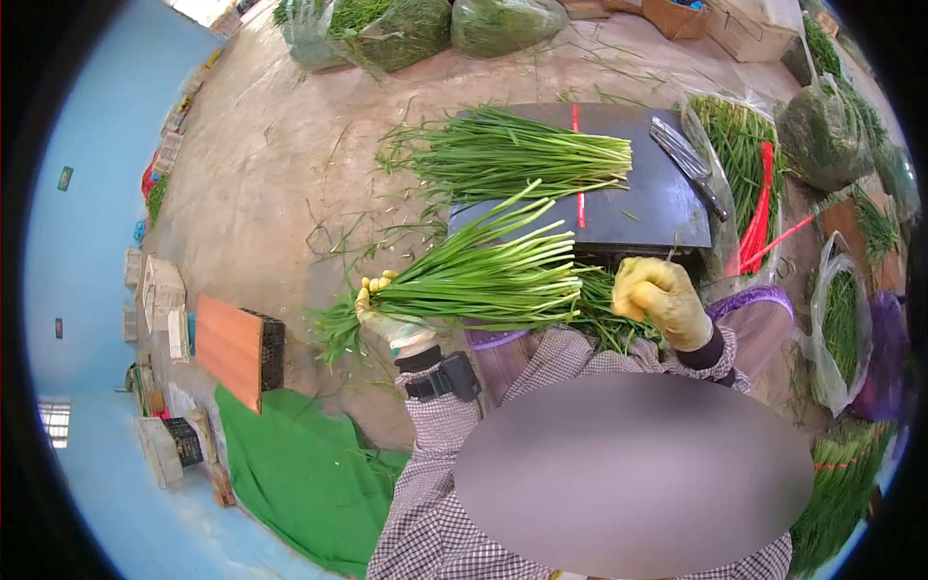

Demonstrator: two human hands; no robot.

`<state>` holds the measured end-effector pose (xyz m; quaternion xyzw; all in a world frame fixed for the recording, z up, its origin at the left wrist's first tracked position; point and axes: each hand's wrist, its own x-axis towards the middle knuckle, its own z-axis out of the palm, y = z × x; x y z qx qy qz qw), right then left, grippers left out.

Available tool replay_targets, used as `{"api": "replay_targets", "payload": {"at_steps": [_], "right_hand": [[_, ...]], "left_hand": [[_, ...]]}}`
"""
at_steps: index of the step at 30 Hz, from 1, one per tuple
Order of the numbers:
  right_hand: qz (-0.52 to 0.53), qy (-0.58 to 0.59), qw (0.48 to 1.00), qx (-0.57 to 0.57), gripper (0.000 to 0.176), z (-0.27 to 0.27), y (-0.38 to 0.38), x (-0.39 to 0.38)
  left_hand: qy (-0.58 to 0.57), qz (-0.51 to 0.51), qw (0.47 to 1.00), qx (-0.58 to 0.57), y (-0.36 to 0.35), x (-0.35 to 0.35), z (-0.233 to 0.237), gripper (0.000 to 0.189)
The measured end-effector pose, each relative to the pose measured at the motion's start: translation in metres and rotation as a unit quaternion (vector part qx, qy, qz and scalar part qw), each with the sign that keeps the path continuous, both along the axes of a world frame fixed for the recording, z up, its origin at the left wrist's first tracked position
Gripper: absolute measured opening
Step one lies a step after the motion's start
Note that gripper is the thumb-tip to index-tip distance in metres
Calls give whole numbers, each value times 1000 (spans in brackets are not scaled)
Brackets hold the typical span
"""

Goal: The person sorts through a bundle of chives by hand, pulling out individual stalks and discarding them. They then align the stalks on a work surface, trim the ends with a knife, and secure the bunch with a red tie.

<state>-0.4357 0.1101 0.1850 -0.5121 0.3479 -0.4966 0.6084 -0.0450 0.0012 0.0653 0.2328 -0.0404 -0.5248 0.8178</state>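
Note:
My left hand, in a yellowish glove, is closed around the leafy part of a bunch of green garlic chives. The pale stem ends fan out to the right. My right hand, also gloved, is held just right of those ends with its fingers curled; whatever they pinch, if anything, is hidden. Below the bunch, more loose chives lie over my lap. On the dark board in front, a second pile of chives rests across a red strip. A knife lies at the board's right.
Right of the board stands an open plastic bag of chives with red strips on it. Filled bags sit at the back. A green cloth and a crate with a reddish board are at left. Leaf scraps litter the floor.

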Motion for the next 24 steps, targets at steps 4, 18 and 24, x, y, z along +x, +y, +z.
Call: {"api": "replay_targets", "payload": {"at_steps": [4, 18, 24], "right_hand": [[-246, 465, 836, -158, 23, -47, 2, 7], [-248, 473, 805, -258, 14, -98, -48, -5], [-327, 514, 772, -180, 11, -68, -19, -15]], "left_hand": [[-8, -20, 1000, -3, 1, -6, -3, 18], [-74, -25, 996, 41, 1, 10, -10, 17], [-88, -106, 989, 61, 0, 27, -32, 21]]}}
